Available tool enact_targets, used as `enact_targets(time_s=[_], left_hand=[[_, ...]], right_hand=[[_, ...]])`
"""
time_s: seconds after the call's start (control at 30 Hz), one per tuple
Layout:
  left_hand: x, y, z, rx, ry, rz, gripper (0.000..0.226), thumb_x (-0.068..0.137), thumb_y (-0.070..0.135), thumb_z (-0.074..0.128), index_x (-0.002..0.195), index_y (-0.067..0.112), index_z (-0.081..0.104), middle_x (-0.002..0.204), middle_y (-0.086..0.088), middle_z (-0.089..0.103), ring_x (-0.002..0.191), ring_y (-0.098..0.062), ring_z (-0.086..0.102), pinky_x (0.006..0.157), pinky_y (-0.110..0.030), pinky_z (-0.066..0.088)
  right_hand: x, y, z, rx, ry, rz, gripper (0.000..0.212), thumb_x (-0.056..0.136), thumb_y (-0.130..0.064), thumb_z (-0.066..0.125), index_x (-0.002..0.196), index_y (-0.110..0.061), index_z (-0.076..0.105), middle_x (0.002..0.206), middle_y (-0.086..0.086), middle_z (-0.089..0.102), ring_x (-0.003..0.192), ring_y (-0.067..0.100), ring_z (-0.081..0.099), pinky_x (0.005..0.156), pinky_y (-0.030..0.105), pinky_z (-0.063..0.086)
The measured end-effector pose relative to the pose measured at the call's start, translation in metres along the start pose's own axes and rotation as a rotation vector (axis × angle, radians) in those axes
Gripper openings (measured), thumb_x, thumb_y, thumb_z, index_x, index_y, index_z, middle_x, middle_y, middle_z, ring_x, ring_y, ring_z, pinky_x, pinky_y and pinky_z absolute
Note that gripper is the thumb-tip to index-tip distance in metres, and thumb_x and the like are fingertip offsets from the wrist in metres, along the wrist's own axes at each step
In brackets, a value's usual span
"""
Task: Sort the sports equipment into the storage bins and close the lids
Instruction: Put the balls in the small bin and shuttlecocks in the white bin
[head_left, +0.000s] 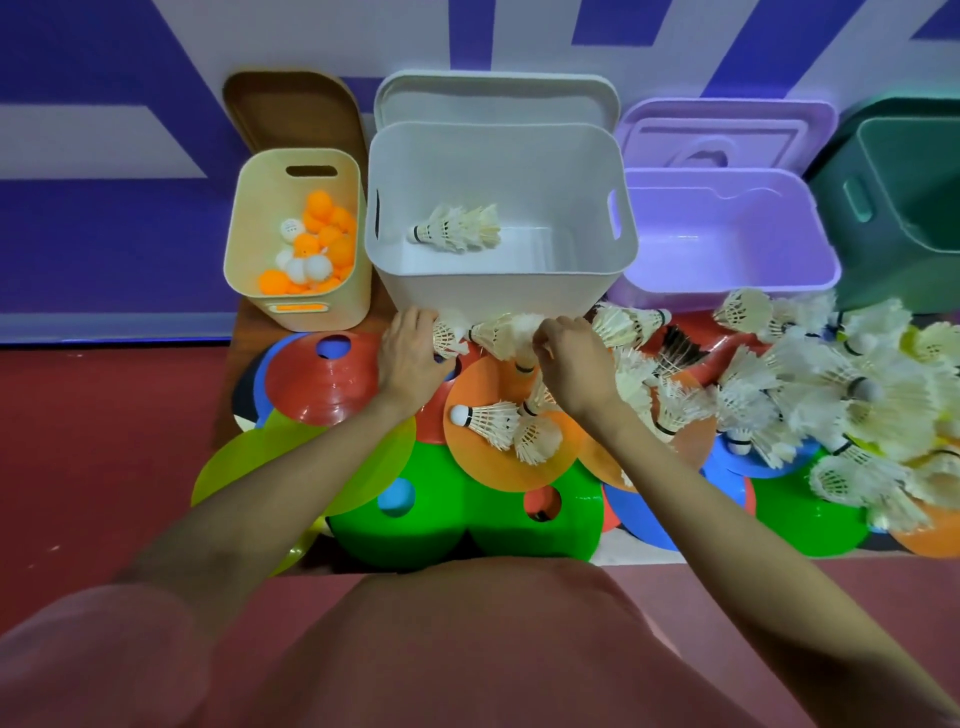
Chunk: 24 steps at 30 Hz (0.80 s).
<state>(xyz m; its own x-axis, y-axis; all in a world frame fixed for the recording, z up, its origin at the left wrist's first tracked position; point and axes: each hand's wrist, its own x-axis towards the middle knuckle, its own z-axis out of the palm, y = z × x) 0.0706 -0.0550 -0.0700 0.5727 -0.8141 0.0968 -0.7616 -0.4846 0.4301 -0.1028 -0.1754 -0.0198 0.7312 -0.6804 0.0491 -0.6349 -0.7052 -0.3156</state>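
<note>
A white bin (498, 270) stands open at the back middle with a few shuttlecocks (460, 228) inside. Just in front of it, my left hand (410, 353) grips a shuttlecock (448, 339) and my right hand (576, 361) pinches another shuttlecock (501, 335) by its feathers. A large heap of shuttlecocks (810, 395) covers the right side. Two more shuttlecocks (498, 423) lie on an orange disc cone (498, 467). The yellow bin (298, 244) on the left holds orange and white ping-pong balls (317, 244).
A purple bin (727, 244) and a green bin (904, 208) stand open on the right. Lids lean on the wall behind: brown (291, 111), white (493, 98), purple (727, 135). Red, green, blue and yellow disc cones (447, 514) overlap across the near table.
</note>
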Motion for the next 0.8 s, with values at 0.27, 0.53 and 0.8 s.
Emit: enact_targets(time_s=[0.27,0.53,0.8], left_hand=[[-0.025,-0.002,-0.030,-0.409,0.049,0.080,0.057,0.066,0.025,0.084,0.110,0.007,0.053,0.100,-0.006,0.067,0.091,-0.024,0.065,0.069,-0.039,0.051],[-0.031,0.002,-0.041,-0.503,-0.015,0.094,0.060,0.067,0.032,0.084,0.116,0.014,0.053,0.107,0.002,0.068,0.097,-0.014,0.065,0.078,-0.036,0.053],[-0.037,-0.011,-0.038,-0.584,-0.003,-0.017,0.058,0.067,0.034,0.082,0.114,0.019,0.052,0.103,0.007,0.069,0.095,-0.007,0.065,0.079,-0.038,0.054]], right_hand=[[-0.027,-0.025,-0.037,0.335,0.306,-0.260,0.014,0.094,-0.019,0.058,0.092,-0.007,0.064,0.086,0.004,0.063,0.080,0.019,0.055,0.066,0.027,0.043],[-0.023,-0.040,-0.014,0.298,0.195,-0.414,0.013,0.093,-0.017,0.059,0.093,-0.006,0.067,0.092,0.005,0.066,0.086,0.025,0.059,0.069,0.038,0.049],[-0.023,-0.047,-0.008,0.394,0.007,-0.330,0.031,0.089,-0.010,0.058,0.120,-0.012,0.062,0.112,0.002,0.063,0.092,0.017,0.061,0.071,0.029,0.051]])
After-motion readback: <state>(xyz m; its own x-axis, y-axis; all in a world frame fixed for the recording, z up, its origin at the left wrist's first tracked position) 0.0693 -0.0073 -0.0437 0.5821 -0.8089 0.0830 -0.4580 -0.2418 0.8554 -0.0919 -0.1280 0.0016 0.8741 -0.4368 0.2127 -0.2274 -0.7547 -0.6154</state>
